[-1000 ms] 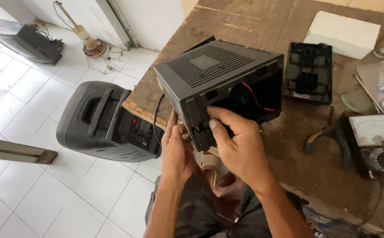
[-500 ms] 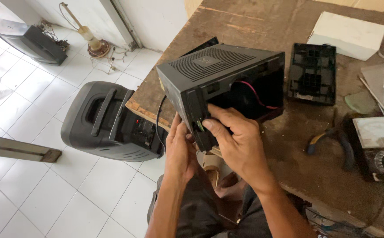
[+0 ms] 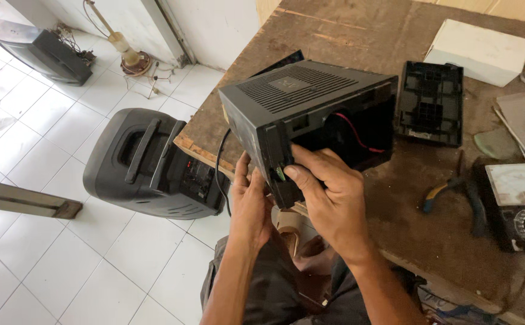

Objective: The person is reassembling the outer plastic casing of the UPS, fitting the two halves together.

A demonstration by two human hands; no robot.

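Fig.: head view, person seated at edge of wooden bench (image 3: 359,36), both hands on a black vented electronics case (image 3: 301,111). Case is tilted, one corner resting at bench edge, its open side facing the person; a red wire (image 3: 359,129) shows inside the cavity. Left hand (image 3: 250,201) cups the lower near corner from below, fingers (image 3: 242,174) pressed together against the case wall. Right hand (image 3: 329,201) wraps the front edge, thumb and forefinger pinching a small green-tipped part (image 3: 280,174) at the case's front strip; what that part is cannot be told.

Around it: detached black plastic panel (image 3: 430,103) lying flat just right of case; white box (image 3: 478,51) further back; pliers w/ yellow-blue handles (image 3: 449,189) near the right forearm; analogue multimeter (image 3: 524,204) at right edge. On tiled floor, left of bench: black portable speaker (image 3: 148,162), a black cable (image 3: 219,174) hanging btw. it and bench edge; a dark TV set (image 3: 43,51) well apart, top left.

Risks (judgement): case overhangs bench edge, held mostly by hands, so a slipped grip could drop it onto lap or speaker. Tilting further may strain the red wire. Pinch on the small part, if forced, could snap it
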